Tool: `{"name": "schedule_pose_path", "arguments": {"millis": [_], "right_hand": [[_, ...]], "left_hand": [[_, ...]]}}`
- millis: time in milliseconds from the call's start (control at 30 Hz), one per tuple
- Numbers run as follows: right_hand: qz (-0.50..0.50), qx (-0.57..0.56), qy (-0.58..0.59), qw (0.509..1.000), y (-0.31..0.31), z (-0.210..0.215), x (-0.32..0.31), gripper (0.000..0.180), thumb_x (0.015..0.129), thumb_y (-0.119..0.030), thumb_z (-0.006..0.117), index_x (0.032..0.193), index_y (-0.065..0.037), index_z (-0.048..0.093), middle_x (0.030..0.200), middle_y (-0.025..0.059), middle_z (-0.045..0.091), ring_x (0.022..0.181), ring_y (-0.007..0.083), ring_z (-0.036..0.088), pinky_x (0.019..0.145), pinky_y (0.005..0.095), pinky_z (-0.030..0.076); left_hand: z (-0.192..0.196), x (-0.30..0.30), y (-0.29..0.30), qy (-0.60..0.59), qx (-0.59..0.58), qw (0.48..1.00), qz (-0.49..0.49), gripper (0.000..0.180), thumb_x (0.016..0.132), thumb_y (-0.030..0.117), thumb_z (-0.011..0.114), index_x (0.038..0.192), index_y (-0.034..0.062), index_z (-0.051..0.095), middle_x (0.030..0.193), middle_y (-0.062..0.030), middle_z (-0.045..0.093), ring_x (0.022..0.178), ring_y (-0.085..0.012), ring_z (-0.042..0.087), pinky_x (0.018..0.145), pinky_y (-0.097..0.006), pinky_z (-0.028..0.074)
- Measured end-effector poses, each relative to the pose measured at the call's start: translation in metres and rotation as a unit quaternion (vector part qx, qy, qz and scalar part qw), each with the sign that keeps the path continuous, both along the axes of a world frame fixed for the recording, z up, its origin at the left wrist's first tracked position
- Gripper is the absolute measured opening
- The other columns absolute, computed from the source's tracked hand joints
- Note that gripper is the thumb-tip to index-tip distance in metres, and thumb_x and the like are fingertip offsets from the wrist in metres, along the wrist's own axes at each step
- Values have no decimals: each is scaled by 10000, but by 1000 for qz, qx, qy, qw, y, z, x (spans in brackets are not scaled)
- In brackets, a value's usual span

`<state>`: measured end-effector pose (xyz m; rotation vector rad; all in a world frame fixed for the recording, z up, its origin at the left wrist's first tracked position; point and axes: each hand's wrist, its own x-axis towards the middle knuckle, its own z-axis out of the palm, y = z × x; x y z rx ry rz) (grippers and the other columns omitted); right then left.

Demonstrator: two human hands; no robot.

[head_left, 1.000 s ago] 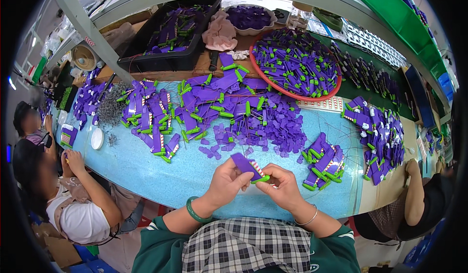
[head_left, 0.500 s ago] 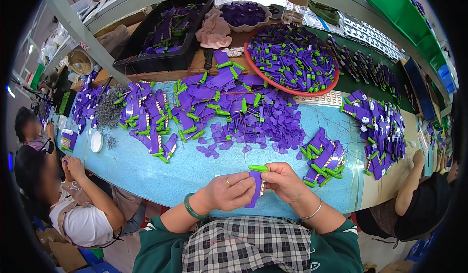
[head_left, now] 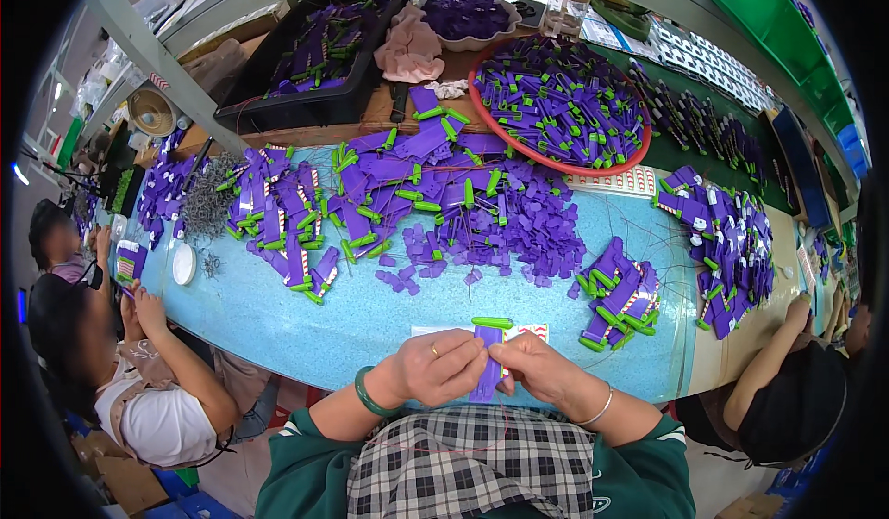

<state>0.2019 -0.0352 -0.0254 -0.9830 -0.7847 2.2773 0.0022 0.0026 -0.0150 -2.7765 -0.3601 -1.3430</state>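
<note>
In the head view, the flat, rectangular purple plastic-looking piece (head_left: 484,385) sits between the person's 2 hands, its long axis running roughly from 12 to 6 o'clock. A bright green rounded tube (head_left: 493,321) crosses its 12 o'clock end. The left hand (head_left: 435,368) pinches it from 9 o'clock, fingers curled; the right hand (head_left: 544,367) grips it from 3 o'clock, thumb laid on top. Both grips are narrow, neither hand nearer. A white sheet with red marks (head_left: 528,334) shows beyond the right hand; a purple-and-green pile (head_left: 619,299) lies at 2 o'clock.
</note>
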Motion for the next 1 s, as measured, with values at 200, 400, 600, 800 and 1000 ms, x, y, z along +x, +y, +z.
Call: {"name": "schedule_pose_path", "arguments": {"millis": [200, 400, 600, 800, 1000], "right_hand": [[119, 146, 14, 982, -10, 7, 17, 432, 962, -294, 507, 639, -28, 612, 659, 37, 604, 608, 122, 546, 591, 262, 434], [-114, 295, -191, 929, 12, 2, 28, 197, 850, -41, 631, 1030, 17, 574, 847, 72, 651, 840, 135, 624, 769, 270, 496], [-45, 241, -133, 960, 21, 3, 30, 324, 824, 16, 663, 1133, 28, 569, 881, 57, 676, 807, 92, 626, 715, 226, 507], [-5, 239, -120, 963, 24, -2, 34, 299, 811, -18, 690, 1088, 21, 582, 829, 49, 688, 767, 76, 618, 696, 235, 505], [21, 202, -160, 966, 17, -6, 24, 215, 784, -71, 731, 934, 0, 594, 761, 23, 662, 672, 69, 604, 603, 223, 500]], "left_hand": [[-2, 1, 6, -14, -49, 997, 52, 186, 688, 40, 667, 869, 10, 639, 867, -110, 605, 725, -242, 631, 597, -314, 553], [-1, 5, -2, -107, -576, 810, 23, 175, 887, 78, 589, 1047, 7, 580, 899, -111, 634, 746, -231, 642, 598, -297, 545], [-1, 10, 1, -143, -794, 584, -92, 227, 940, 90, 526, 1144, -10, 526, 924, -109, 647, 730, -163, 652, 558, -254, 558], [6, 12, 6, -72, -803, 585, -81, 224, 940, 95, 523, 1141, -3, 533, 884, -86, 644, 686, -128, 640, 519, -228, 537], [-4, 17, 1, -45, -794, 604, -45, 197, 945, 115, 527, 1101, -1, 556, 824, -66, 639, 638, -110, 629, 498, -219, 517]]}}
